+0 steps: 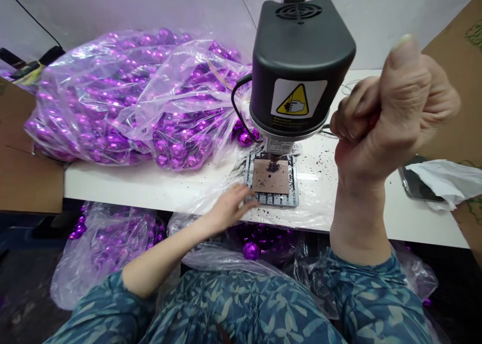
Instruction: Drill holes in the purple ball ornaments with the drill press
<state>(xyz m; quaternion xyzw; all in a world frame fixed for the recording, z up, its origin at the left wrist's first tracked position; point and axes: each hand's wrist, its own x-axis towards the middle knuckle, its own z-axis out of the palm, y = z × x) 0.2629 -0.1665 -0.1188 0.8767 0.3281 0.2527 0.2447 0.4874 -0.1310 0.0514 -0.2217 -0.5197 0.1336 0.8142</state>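
Observation:
A bench drill press stands before me, its black motor housing (301, 58) bearing a yellow warning sticker. Below the housing, a square brown board (263, 183) with a small dark hole lies on the slotted metal base (294, 199). Dark shavings are heaped near the tool's lower end. My left hand (234, 204) is at the board's left front edge, fingers stretched out and apart, nothing visible in them. My right hand (399, 103) is raised right of the housing, curled into a fist. A bit of red shows between its fingers; what it grips is mostly hidden.
A large clear bag (131, 103) of shiny purple balls fills the table's left. Below the front edge lie another bag (109, 253) and a loose purple ball (251, 250). A phone (417, 183) sits partly under white tissue (450, 178). Cardboard boxes flank both sides.

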